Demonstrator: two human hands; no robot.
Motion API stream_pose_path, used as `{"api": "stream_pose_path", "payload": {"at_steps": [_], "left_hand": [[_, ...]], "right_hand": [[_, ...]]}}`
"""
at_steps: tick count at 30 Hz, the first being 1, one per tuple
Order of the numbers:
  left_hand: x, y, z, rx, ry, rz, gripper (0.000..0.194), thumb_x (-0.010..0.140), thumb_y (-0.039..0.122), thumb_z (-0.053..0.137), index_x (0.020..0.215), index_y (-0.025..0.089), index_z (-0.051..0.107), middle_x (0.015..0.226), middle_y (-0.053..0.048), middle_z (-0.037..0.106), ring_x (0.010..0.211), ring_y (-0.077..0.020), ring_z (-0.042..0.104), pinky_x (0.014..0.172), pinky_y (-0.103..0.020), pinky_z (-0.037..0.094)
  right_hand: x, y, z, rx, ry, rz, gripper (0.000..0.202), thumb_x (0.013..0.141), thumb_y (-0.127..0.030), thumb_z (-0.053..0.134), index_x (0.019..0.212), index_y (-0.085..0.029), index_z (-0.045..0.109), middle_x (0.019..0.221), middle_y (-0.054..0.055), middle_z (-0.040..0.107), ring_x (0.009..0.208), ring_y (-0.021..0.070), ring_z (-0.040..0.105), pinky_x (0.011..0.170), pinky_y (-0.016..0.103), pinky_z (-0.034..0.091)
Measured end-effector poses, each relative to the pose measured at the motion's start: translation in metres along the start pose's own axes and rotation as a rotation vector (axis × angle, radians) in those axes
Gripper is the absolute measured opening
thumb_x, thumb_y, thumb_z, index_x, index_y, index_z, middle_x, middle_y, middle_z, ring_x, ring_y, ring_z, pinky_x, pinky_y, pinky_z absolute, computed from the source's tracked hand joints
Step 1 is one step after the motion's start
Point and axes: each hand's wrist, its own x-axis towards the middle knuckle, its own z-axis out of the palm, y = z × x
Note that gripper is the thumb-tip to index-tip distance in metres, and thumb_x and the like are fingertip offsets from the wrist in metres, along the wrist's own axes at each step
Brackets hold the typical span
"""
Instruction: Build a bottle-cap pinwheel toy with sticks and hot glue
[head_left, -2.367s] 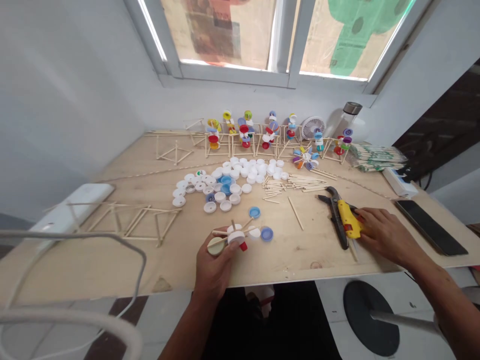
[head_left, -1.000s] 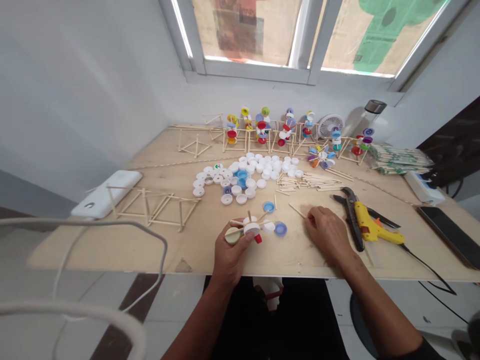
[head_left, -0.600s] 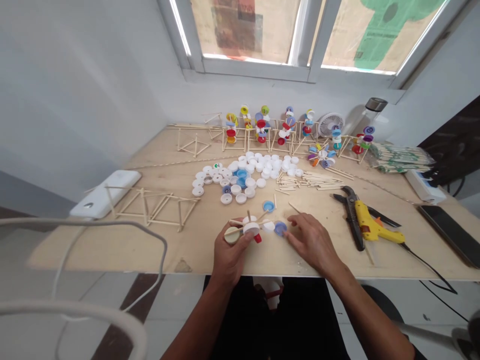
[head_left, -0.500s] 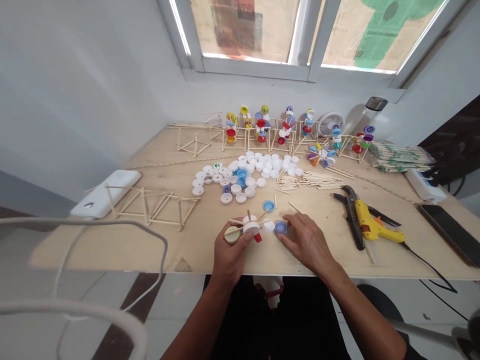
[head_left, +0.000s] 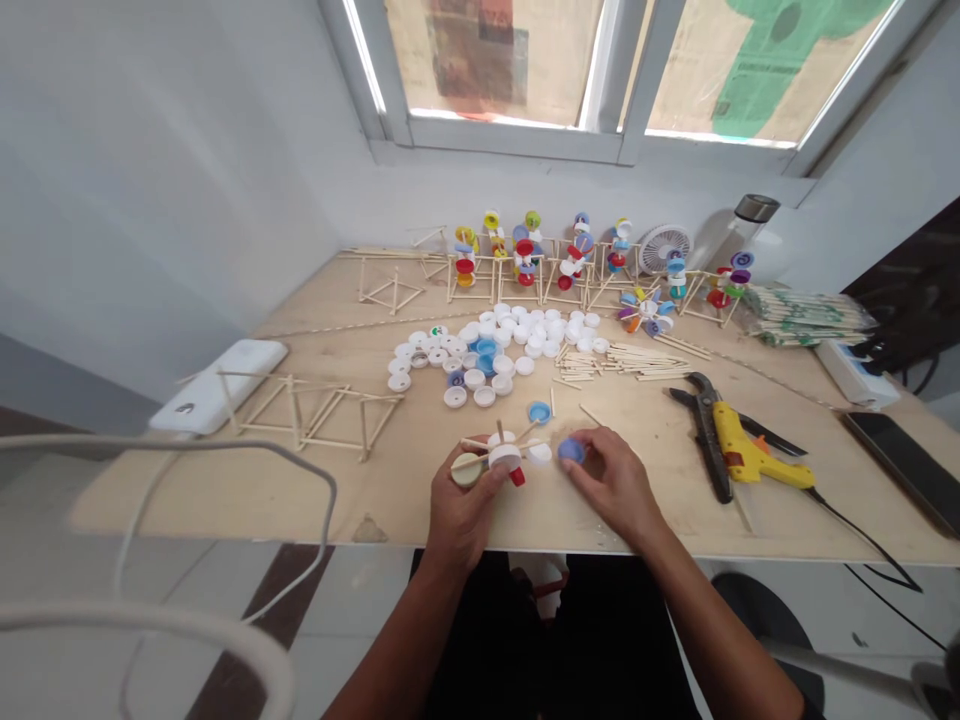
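My left hand (head_left: 463, 508) is closed round a small wheel of bottle caps and sticks (head_left: 504, 457). White caps form its hub, and sticks point outward. A pale cream cap (head_left: 466, 469), a red cap (head_left: 517, 477) and a white cap (head_left: 538, 453) sit around it. Between the thumb and fingers of my right hand (head_left: 609, 482) is a blue-violet bottle cap (head_left: 571, 450), just right of the wheel and apart from it. A bright blue cap (head_left: 538, 412) lies on the table beyond the wheel.
Many loose white caps (head_left: 525, 335) and a pile of short sticks (head_left: 630, 360) lie mid-table. Finished cap wheels on stick frames (head_left: 525, 262) line the back. Pliers (head_left: 709, 435) and a yellow glue gun (head_left: 750, 452) are at right. A stick frame (head_left: 307, 415) stands at left.
My right hand has drawn the blue-violet cap slightly right, away from the wheel, and turned it. My left hand keeps hold of the wheel in nearly the same place.
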Motion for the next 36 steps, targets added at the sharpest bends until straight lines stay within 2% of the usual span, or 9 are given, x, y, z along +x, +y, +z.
{"api": "stream_pose_path", "payload": {"at_steps": [3, 6, 12, 16, 20, 23, 28, 32, 36], "left_hand": [[0.000, 0.001, 0.001, 0.017, 0.017, 0.007, 0.031, 0.058, 0.024, 0.081, 0.083, 0.017, 0.064, 0.084, -0.002, 0.069, 0.077, -0.0153, 0.062, 0.075, -0.028, 0.048], [0.000, 0.001, 0.001, 0.006, 0.016, 0.008, 0.030, 0.058, 0.023, 0.081, 0.082, 0.018, 0.065, 0.083, -0.001, 0.068, 0.075, -0.0128, 0.060, 0.072, -0.025, 0.047], [0.001, 0.000, 0.001, -0.012, 0.004, -0.007, 0.029, 0.058, 0.022, 0.082, 0.083, 0.018, 0.066, 0.082, -0.001, 0.068, 0.077, -0.0128, 0.060, 0.075, -0.025, 0.047], [0.001, 0.000, 0.000, -0.012, 0.002, -0.004, 0.029, 0.058, 0.022, 0.082, 0.082, 0.017, 0.065, 0.082, -0.001, 0.067, 0.075, -0.0125, 0.059, 0.073, -0.025, 0.047], [0.001, 0.000, -0.001, 0.006, -0.004, -0.002, 0.030, 0.059, 0.023, 0.081, 0.083, 0.018, 0.065, 0.081, -0.001, 0.065, 0.074, -0.0132, 0.059, 0.070, -0.026, 0.047], [0.001, -0.001, -0.001, 0.023, -0.004, 0.003, 0.031, 0.058, 0.024, 0.081, 0.084, 0.018, 0.065, 0.082, -0.001, 0.066, 0.074, -0.0139, 0.059, 0.070, -0.027, 0.047], [0.001, -0.002, -0.003, 0.081, -0.027, 0.022, 0.028, 0.061, 0.026, 0.079, 0.082, 0.018, 0.064, 0.082, -0.001, 0.065, 0.077, -0.0151, 0.060, 0.074, -0.028, 0.047], [0.002, -0.002, -0.004, 0.121, -0.031, 0.043, 0.027, 0.061, 0.028, 0.079, 0.079, 0.017, 0.062, 0.084, -0.003, 0.065, 0.077, -0.0162, 0.059, 0.074, -0.029, 0.047], [0.002, -0.001, -0.003, 0.121, -0.032, 0.042, 0.027, 0.061, 0.028, 0.079, 0.079, 0.018, 0.062, 0.084, -0.003, 0.065, 0.077, -0.0158, 0.059, 0.074, -0.029, 0.047]], "right_hand": [[0.000, -0.007, -0.010, 0.494, -0.021, 0.253, 0.030, 0.079, -0.044, 0.063, 0.097, -0.019, 0.064, 0.092, 0.006, 0.067, 0.081, 0.0182, 0.058, 0.073, 0.031, 0.045], [-0.001, -0.014, -0.017, 0.855, -0.018, 0.367, 0.033, 0.076, -0.045, 0.067, 0.096, -0.019, 0.067, 0.089, 0.006, 0.068, 0.079, 0.0162, 0.057, 0.071, 0.028, 0.043], [-0.003, -0.016, -0.014, 1.114, -0.061, 0.410, 0.029, 0.077, -0.041, 0.067, 0.093, -0.018, 0.069, 0.085, 0.006, 0.068, 0.070, 0.0129, 0.054, 0.064, 0.026, 0.041], [-0.004, -0.016, -0.013, 1.059, -0.066, 0.403, 0.029, 0.078, -0.043, 0.066, 0.093, -0.018, 0.069, 0.088, 0.007, 0.069, 0.071, 0.0138, 0.055, 0.064, 0.027, 0.041], [-0.003, -0.021, -0.015, 0.812, -0.023, 0.330, 0.032, 0.079, -0.043, 0.065, 0.100, -0.020, 0.068, 0.095, 0.006, 0.070, 0.082, 0.0169, 0.058, 0.072, 0.029, 0.044], [0.000, -0.027, -0.016, 0.584, -0.033, 0.220, 0.032, 0.081, -0.040, 0.062, 0.108, -0.022, 0.066, 0.105, 0.005, 0.068, 0.092, 0.0190, 0.059, 0.079, 0.032, 0.045], [0.003, -0.034, -0.017, 0.239, -0.028, -0.042, 0.032, 0.085, -0.032, 0.056, 0.115, -0.023, 0.061, 0.111, 0.006, 0.064, 0.085, 0.0175, 0.056, 0.079, 0.034, 0.046], [0.007, -0.038, -0.019, 0.106, -0.037, -0.214, 0.034, 0.087, -0.028, 0.053, 0.121, -0.024, 0.057, 0.110, 0.007, 0.064, 0.094, 0.0200, 0.055, 0.083, 0.037, 0.046], [0.010, -0.042, -0.021, 0.015, -0.078, -0.294, 0.035, 0.088, -0.027, 0.052, 0.123, -0.025, 0.055, 0.111, 0.008, 0.063, 0.104, 0.0227, 0.054, 0.090, 0.041, 0.044]]}}
